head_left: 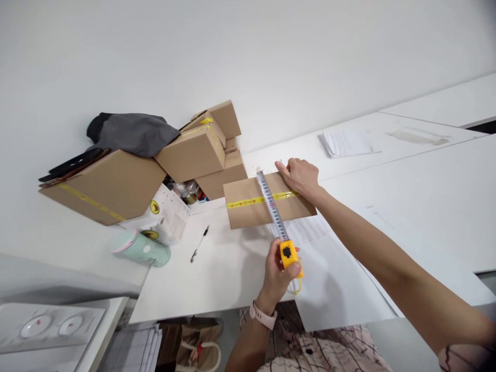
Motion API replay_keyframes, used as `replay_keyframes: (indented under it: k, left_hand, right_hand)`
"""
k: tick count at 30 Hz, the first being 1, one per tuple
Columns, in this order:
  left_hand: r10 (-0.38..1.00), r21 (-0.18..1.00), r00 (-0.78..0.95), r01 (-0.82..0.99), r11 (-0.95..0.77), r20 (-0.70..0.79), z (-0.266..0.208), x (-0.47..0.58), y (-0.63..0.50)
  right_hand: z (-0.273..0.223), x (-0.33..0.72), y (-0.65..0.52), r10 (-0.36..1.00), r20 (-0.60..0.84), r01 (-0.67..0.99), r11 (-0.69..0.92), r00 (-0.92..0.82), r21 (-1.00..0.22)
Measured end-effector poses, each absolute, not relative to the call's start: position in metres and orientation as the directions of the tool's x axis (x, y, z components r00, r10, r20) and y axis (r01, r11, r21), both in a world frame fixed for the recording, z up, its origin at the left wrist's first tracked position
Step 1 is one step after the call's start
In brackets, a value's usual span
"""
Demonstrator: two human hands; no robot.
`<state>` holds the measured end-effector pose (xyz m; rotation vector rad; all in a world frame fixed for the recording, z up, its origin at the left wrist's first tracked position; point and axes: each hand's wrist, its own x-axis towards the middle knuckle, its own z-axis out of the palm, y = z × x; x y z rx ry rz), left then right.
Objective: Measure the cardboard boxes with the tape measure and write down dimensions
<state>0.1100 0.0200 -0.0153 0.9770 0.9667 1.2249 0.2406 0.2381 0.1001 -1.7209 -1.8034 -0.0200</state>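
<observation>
My left hand point(274, 276) grips a yellow tape measure point(287, 251) low over the desk. Its metal blade point(272, 205) is pulled out and lies across a brown cardboard box point(246, 213), running past the box's near edge. Yellow printed tape crosses the box from side to side. At the far right corner of the box, my right hand point(300, 175) is closed on its edge, with the thumb toward the blade; some of the fingers are hidden. Under the box and to its right lie printed sheets point(321, 274).
Cardboard boxes point(189, 155) are piled at the back left, with a dark grey cloth point(134, 132) on top. A mint-green bottle point(145, 249), a white carton point(170, 217) and a pen point(200, 244) stand or lie on the left. A paper stack point(346, 143) lies toward the wall.
</observation>
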Motion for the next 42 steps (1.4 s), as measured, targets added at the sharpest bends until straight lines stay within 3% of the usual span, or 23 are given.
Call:
replay_keyframes:
  k: [5, 10, 13, 17, 19, 24, 28, 33, 36, 38, 40, 42]
  left_hand:
    - [0.997, 0.973, -0.064, -0.229, 0.024, -0.04, -0.025, 0.091, -0.017]
    - [0.991, 0.983, -0.035, -0.134, 0.122, -0.128, -0.036, 0.085, -0.046]
    - [0.984, 0.986, 0.064, 0.001, 0.166, -0.166, -0.03, 0.087, -0.056]
    - [0.957, 0.942, 0.206, 0.306, 0.135, -0.204, -0.018, 0.091, -0.063]
    - [0.947, 0.908, 0.257, 0.413, 0.071, -0.19, -0.016, 0.093, -0.064]
    - [0.924, 0.858, 0.343, 0.513, -0.034, -0.169, -0.02, 0.097, -0.065]
    - [0.968, 0.886, 0.232, 0.463, -0.021, -0.098, -0.026, 0.105, -0.061]
    - [0.975, 0.886, 0.13, 0.407, -0.22, 0.182, -0.019, 0.109, -0.051]
    - [0.867, 0.74, 0.071, 0.49, -0.461, 0.493, 0.002, 0.095, -0.03]
    - [0.711, 0.563, 0.027, 0.59, -0.579, 0.703, 0.023, 0.081, -0.006]
    - [0.596, 0.403, 0.014, 0.723, -0.561, 0.803, 0.045, 0.067, 0.025]
    - [0.573, 0.32, 0.024, 0.81, -0.492, 0.819, 0.063, 0.055, 0.057]
  right_hand:
    - [0.053, 0.243, 0.188, 0.735, 0.676, 0.866, 0.308, 0.046, -0.393]
    - [0.002, 0.24, 0.137, 0.626, 0.779, 0.775, 0.497, -0.008, -0.391]
    - [0.01, 0.252, 0.122, 0.689, 0.722, 0.629, 0.533, 0.066, -0.566]
    - [0.044, 0.288, 0.097, 0.86, 0.49, 0.207, 0.458, 0.143, -0.864]
    - [0.055, 0.308, 0.078, 0.91, 0.4, 0.107, 0.39, 0.105, -0.915]
    - [0.038, 0.338, 0.038, 0.937, 0.304, 0.044, 0.301, 0.175, -0.953]
    - [0.001, 0.326, 0.006, 0.964, 0.223, 0.087, 0.212, 0.144, -0.973]
    - [-0.019, 0.313, -0.013, 0.971, 0.23, 0.192, 0.215, 0.062, -0.958]
    - [-0.026, 0.339, 0.01, 0.935, 0.209, 0.354, 0.099, 0.286, -0.93]
    - [-0.034, 0.366, 0.036, 0.869, 0.186, 0.533, -0.101, 0.458, -0.84]
    - [-0.043, 0.389, 0.063, 0.876, 0.086, 0.673, -0.298, 0.475, -0.676]
    - [-0.052, 0.402, 0.085, 0.89, -0.002, 0.759, -0.39, 0.456, -0.521]
